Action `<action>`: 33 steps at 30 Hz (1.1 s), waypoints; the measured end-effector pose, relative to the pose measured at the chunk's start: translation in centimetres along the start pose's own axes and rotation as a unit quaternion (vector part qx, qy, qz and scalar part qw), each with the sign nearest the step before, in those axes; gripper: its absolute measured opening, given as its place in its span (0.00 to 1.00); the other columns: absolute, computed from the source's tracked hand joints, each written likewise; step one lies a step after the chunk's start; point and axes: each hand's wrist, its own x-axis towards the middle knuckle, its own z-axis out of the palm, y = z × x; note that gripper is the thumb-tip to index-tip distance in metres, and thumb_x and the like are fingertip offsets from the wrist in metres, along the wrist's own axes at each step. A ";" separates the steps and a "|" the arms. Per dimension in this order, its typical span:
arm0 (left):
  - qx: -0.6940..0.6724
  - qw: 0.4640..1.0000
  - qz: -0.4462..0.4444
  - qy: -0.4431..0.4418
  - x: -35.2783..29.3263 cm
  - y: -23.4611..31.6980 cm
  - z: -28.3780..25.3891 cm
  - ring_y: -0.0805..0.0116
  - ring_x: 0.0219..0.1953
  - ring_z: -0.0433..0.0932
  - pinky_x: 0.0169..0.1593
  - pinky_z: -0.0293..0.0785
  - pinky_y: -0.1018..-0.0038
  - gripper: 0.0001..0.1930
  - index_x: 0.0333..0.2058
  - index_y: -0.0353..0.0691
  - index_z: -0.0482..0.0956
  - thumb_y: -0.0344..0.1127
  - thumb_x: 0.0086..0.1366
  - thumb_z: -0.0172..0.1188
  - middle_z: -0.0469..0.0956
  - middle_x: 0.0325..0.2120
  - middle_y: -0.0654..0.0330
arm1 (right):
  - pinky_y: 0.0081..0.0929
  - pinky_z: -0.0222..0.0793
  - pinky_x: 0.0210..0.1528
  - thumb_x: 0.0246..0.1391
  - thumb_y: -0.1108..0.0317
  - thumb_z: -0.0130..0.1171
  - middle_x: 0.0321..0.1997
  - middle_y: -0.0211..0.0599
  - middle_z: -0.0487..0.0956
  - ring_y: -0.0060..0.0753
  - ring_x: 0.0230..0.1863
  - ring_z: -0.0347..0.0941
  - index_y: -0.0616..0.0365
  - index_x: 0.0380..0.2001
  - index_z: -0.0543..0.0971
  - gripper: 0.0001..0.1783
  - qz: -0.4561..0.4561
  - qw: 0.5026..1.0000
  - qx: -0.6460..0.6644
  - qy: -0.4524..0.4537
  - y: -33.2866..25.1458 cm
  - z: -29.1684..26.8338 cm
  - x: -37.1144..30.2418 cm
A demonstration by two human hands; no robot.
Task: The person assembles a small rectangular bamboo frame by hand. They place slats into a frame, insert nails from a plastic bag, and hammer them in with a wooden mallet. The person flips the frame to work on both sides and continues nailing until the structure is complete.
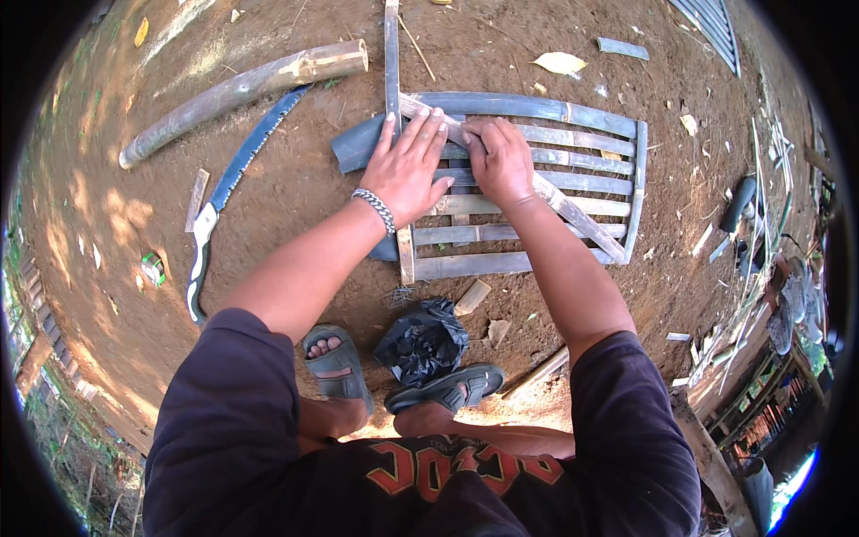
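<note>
A slatted bamboo panel [636, 192] lies on the ground in front of me. A flat bamboo strip [573, 213] crosses it diagonally from upper left to lower right. My left hand [407, 174] rests palm down near the panel's left end, fingers stretched out over the strip's upper part. Beside it, my right hand [498, 161] is closed on the same strip, with its fingers curled and the fingertips partly hidden. A narrow upright strip [392, 63] runs away from the panel's left end. Under that end shows a dark bamboo piece [351, 148].
Left of the panel lie a bamboo pole [242, 94] and a curved hand saw [246, 157] with exposed teeth. Nails [400, 294] and a black plastic bag [422, 342] sit near my sandaled feet. Thin bamboo sticks [747, 295] are scattered at right; another slatted panel [711, 27] is farther off.
</note>
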 end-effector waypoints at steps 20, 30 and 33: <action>-0.203 0.935 -0.088 0.276 3.5 0.7 2.2 0.59 0.53 0.84 0.59 0.78 0.63 0.06 0.38 0.41 0.87 0.33 0.62 0.68 0.87 0.44 0.58 | 0.34 0.77 0.49 0.59 0.60 0.68 0.41 0.35 0.88 0.39 0.45 0.83 0.50 0.39 0.90 0.09 0.197 0.972 0.111 -0.059 0.1 0.1 1.4; -0.180 0.935 -0.076 0.294 3.8 0.5 2.7 0.61 0.52 0.84 0.57 0.78 0.63 0.04 0.35 0.44 0.88 0.34 0.62 0.68 0.88 0.42 0.59 | 0.36 0.78 0.49 0.57 0.61 0.68 0.40 0.34 0.88 0.41 0.44 0.82 0.47 0.37 0.90 0.07 0.161 0.984 0.056 -0.045 -0.6 -0.2 1.6; -0.173 0.935 -0.063 0.302 3.6 0.4 3.0 0.60 0.52 0.84 0.57 0.78 0.62 0.04 0.35 0.43 0.87 0.33 0.62 0.67 0.88 0.41 0.59 | 0.36 0.78 0.49 0.57 0.62 0.68 0.40 0.34 0.88 0.42 0.43 0.83 0.48 0.37 0.90 0.07 0.146 0.988 0.037 -0.034 -0.8 0.0 1.2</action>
